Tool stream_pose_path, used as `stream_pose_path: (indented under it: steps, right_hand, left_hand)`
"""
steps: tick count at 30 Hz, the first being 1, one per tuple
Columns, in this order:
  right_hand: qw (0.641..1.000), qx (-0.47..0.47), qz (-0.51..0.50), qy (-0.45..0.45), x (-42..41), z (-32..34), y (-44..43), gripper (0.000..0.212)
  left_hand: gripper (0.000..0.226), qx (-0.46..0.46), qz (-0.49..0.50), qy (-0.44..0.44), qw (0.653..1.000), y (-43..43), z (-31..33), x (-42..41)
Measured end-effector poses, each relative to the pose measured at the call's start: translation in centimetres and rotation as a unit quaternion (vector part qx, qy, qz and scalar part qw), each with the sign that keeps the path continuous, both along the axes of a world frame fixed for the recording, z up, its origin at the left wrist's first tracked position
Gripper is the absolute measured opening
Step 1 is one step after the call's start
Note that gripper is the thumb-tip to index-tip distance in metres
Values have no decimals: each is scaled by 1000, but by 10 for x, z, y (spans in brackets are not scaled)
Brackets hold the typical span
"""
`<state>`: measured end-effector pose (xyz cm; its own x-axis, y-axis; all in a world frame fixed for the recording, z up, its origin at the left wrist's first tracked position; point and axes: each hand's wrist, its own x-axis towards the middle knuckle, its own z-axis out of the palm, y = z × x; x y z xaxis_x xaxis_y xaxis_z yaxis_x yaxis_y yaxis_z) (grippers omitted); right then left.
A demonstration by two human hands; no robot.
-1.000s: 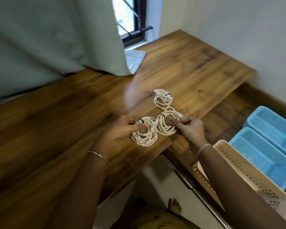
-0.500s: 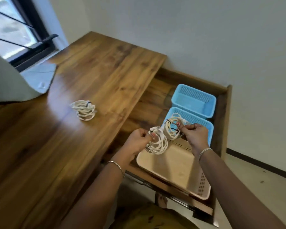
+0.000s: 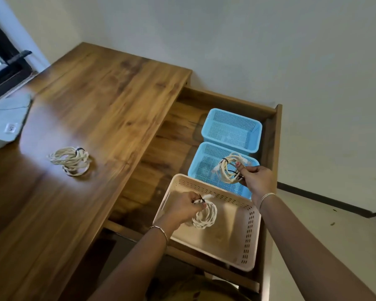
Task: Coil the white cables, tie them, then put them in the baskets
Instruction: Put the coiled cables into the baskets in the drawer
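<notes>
My left hand (image 3: pixel 182 208) pinches a tied white cable coil (image 3: pixel 205 216) low inside the beige basket (image 3: pixel 251 233). My right hand (image 3: pixel 257 181) grips a second tied coil (image 3: pixel 229 168) over the near blue basket (image 3: pixel 199 168). Behind that stands a far blue basket (image 3: pixel 232 129) with nothing in it. A third tied coil (image 3: pixel 71 160) lies on the wooden desk (image 3: pixel 96 105), well to the left of both hands.
All three baskets sit in a row on a lower wooden shelf (image 3: pixel 161 161) right of the desk. A pale cloth (image 3: pixel 7 120) and a window frame (image 3: pixel 0 61) are at the far left. White wall behind; floor at right.
Both hands moved apart and down: the left lowered its coil into the beige basket, the right carried its coil over the near blue basket. The view shifted further right.
</notes>
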<state>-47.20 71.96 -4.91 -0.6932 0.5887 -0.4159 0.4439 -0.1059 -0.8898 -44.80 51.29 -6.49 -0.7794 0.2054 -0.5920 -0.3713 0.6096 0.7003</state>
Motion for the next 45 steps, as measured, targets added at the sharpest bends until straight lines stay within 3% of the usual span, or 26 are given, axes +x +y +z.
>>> stream_pose_path:
  steps: [8,11,19,26,30,33,37,39,41,43,45]
  right_hand:
    - [996,-14,70,-61,-34,-35,7,25]
    - [991,-7,93,-93,-39,-44,8,28]
    - [985,29,106,-136,-48,-57,11,27]
    - [976,110,140,-129,-44,-45,4,34]
    - [980,85,149,-99,-38,-33,-1,50]
    - [978,61,172,-97,-34,-24,-7,81]
    - [974,50,204,-88,-31,-14,-26,92]
    - [974,74,196,-83,-29,-8,-38,87]
    - [970,167,158,-77,-28,0,-59,76]
    - [940,298,150,-66,-33,2,-81,67]
    - [919,350,181,-15,-44,5,-112,53]
  left_hand:
    - [38,-171,-110,82,976,6,-16,2]
    - [40,-192,-109,86,972,7,-23,1]
    - [43,-109,-40,58,992,6,-49,-2]
    - [44,-70,-14,40,997,1,-31,-7]
    - [44,-59,-11,71,996,-9,-19,-14]
    - [39,-33,15,99,994,-21,-3,-19]
    - [29,-6,70,138,988,-46,15,-23]
    - [28,12,110,153,982,-61,22,-25]
    - [22,15,157,188,969,-80,31,-26]
    - [13,23,221,231,947,-100,41,-28]
    - [8,22,279,275,920,-126,50,-30]
